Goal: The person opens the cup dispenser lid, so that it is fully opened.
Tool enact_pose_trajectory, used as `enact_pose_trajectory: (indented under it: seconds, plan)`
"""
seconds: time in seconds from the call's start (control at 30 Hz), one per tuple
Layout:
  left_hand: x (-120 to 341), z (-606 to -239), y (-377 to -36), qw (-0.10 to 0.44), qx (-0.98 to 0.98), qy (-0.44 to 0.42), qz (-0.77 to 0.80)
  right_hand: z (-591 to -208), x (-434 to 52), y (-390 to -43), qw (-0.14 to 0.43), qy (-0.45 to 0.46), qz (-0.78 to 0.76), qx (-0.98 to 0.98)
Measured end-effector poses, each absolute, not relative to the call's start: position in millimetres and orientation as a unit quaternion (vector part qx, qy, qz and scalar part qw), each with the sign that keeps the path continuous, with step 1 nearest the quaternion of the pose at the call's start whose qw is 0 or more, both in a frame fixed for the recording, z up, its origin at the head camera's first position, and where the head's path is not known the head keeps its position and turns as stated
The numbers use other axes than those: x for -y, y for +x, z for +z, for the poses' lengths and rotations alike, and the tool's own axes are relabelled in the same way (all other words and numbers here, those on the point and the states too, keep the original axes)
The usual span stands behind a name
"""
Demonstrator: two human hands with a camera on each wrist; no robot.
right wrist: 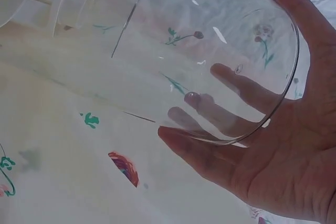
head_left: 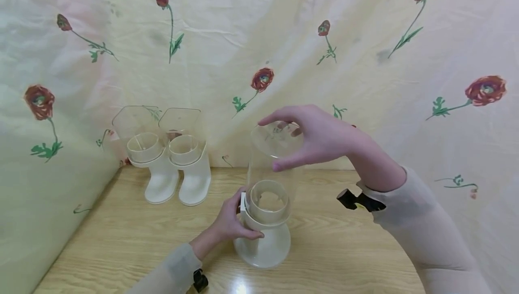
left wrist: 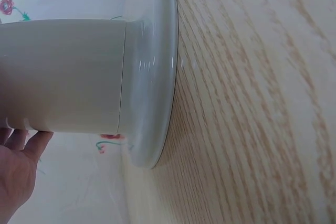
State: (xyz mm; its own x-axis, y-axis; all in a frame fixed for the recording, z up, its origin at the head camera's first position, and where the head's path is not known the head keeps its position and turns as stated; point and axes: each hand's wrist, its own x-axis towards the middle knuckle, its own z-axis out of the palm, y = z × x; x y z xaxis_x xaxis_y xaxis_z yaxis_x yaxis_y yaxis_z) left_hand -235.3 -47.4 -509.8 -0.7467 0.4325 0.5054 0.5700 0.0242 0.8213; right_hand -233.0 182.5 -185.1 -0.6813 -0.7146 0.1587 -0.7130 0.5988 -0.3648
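Observation:
A white stand with a round foot stands upright on the table, and a clear cylinder rises from its collar. Inside the collar sits a cream ring. My left hand grips the stand from the left, just below the collar, thumb in front. In the left wrist view, fingertips touch the white column. My right hand spans the cylinder's open top, thumb on the near side and fingers curved round the other. Its fingers show through the clear wall in the right wrist view.
Two joined white stands stand at the back left, each with a ring and a clear, open-topped container. Flowered cloth hangs behind and to the left of the wooden table.

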Motion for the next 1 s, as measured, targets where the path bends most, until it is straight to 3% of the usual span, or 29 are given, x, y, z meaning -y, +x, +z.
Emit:
enact_pose_trajectory:
  seconds: [0.23,0.43,0.57,0.73,1.0]
  plan:
    - [50,-506,-235,0.045,0.715,-0.339,-0.609,-185,-193,-233,-0.001,-0.448,-0.188,-0.874]
    - [47,-511,-231,0.053,0.711,-0.337,-0.615,-205,-208,-247,0.040,-0.495,-0.254,-0.830]
    - [45,-514,-224,0.031,0.713,-0.310,-0.628,-220,-213,-257,0.050,-0.516,-0.301,-0.800]
    - [46,-512,-220,0.002,0.721,-0.280,-0.634,-229,-216,-261,0.059,-0.515,-0.349,-0.781]
    - [48,-512,-220,0.007,0.718,-0.287,-0.633,-229,-215,-266,0.084,-0.493,-0.379,-0.779]
